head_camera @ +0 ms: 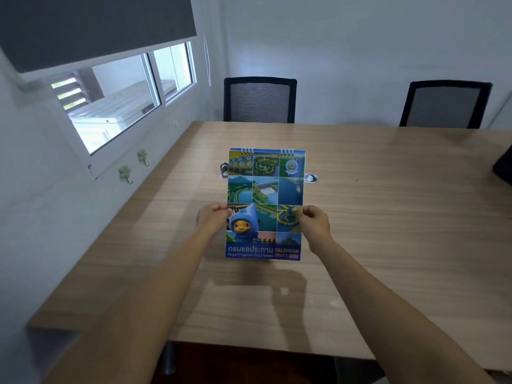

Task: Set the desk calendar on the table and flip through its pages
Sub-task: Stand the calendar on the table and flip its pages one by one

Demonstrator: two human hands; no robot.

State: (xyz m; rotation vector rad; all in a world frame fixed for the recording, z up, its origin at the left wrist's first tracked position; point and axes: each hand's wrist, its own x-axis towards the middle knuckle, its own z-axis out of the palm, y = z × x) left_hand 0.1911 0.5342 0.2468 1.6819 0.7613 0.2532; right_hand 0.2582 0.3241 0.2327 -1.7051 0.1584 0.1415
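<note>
Both forearms reach in from 6 o'clock over the near edge of the wooden table [388, 217]. Left hand [212, 217] pinches the left edge of the desk calendar [266, 189], fingers closed on it. Right hand [314, 221] does the same at the right edge, thumb on the cover. Calendar at frame centre, cover facing the camera, spiral binding [266, 151] at its 12 o'clock end. A shadow lies on the tabletop just under its lower edge; whether that edge touches the wood I cannot tell. Likely it is held just above the table.

Progress: calendar carried over the table, not yet clearly stood on its base. Cover closed, no page turned. Setting down and all flipping remain.

Behind the calendar, a cable grommet [311, 177] in the tabletop. Farther off, two mesh-back chairs at 12 [260, 99] and 2 o'clock [444, 105]; window [116, 106] at 10.
</note>
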